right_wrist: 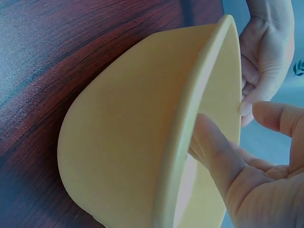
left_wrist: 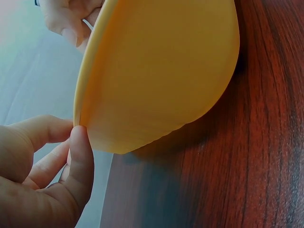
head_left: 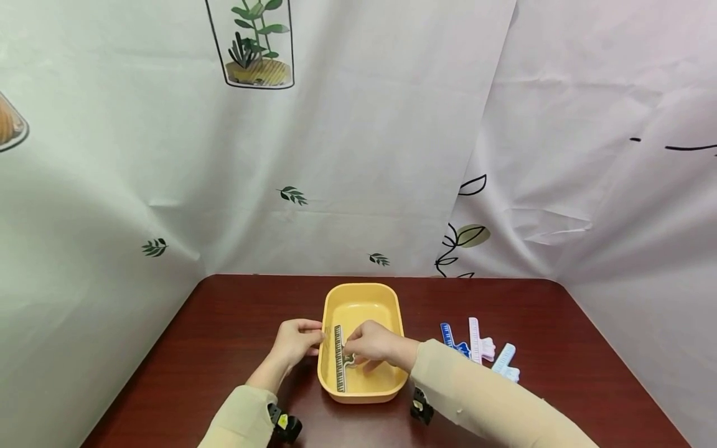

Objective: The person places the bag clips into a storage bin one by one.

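A yellow plastic tray [head_left: 361, 398] stands on the table. Inside it, along the left wall, lies a dark green ruler clip [head_left: 339, 367] with a scale down its edge. My left hand [head_left: 295, 342] pinches the tray's left rim between thumb and finger, as the left wrist view shows [left_wrist: 52, 175]. Over the tray's inside, my right hand [head_left: 375, 344] reaches down with its fingertips at the clip's handle. In the right wrist view the digits of that hand [right_wrist: 266, 185] look spread apart; the tray's wall hides the clip there.
Right of the tray lie a blue ruler clip [head_left: 452, 339], a pink one [head_left: 476, 341] and a light blue one [head_left: 506, 361]. The right forearm passes just in front of them. A white patterned cloth [head_left: 381, 155] hangs behind the dark red table [head_left: 252, 298].
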`<state>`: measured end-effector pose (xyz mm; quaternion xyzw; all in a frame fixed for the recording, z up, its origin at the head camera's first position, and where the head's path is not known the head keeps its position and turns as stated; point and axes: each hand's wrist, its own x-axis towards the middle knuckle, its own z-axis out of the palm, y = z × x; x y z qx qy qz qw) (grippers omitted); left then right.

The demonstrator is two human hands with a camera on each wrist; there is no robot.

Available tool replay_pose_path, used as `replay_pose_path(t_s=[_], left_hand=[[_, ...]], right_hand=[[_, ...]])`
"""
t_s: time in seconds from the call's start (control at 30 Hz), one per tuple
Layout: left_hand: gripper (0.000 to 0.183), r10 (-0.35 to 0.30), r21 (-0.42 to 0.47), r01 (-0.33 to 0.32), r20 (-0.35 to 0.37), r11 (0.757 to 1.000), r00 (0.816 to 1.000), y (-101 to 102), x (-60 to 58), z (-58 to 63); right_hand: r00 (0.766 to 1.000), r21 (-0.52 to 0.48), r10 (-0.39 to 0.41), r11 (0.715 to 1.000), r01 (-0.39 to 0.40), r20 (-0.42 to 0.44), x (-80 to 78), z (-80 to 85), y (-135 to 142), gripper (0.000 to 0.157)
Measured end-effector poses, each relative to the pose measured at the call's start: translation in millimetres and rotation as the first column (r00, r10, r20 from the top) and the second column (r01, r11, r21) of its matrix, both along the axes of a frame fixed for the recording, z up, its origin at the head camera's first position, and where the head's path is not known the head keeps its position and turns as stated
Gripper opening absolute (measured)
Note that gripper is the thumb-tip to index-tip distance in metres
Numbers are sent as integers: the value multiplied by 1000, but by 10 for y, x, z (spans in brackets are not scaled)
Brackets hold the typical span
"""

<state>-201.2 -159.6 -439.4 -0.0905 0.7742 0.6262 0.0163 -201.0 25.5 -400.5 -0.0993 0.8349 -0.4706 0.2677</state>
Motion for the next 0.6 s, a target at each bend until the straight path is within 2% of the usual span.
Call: replay_pose_path(t_s=[0.6], left_hand=[[29,-7,-2,7,4,1000,1000,-5,5,1]], right_hand=[[1000,-56,-5,998,6,14,14,-7,76,21]])
